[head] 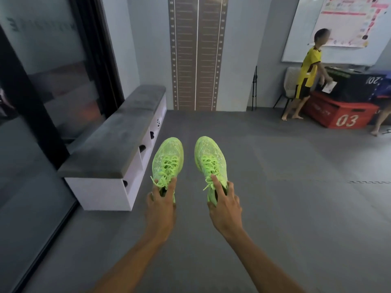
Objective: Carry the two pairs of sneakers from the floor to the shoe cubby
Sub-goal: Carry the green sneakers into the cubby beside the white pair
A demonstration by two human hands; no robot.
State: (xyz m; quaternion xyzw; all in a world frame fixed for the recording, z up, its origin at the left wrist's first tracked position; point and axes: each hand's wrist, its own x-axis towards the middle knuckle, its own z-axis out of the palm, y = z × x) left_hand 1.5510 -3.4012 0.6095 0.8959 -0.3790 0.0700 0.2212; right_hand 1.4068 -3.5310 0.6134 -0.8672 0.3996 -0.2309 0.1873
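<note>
I hold one neon green sneaker in each hand, toes pointing away from me, above the grey floor. My left hand [161, 205] grips the heel opening of the left sneaker [168, 158]. My right hand [224, 205] grips the heel opening of the right sneaker [209, 156], index finger laid along its laces. The shoe cubby [131, 187], a white bench with a grey cushioned top, stands just left of the sneakers. Dark shoes sit in some of its compartments. A second pair of sneakers is not in view.
A glass wall with black frames [53, 92] runs behind the cubby on the left. A height chart [196, 53] hangs on the far wall. At the back right a person in yellow [306, 75] stands by red and black boxes [342, 111].
</note>
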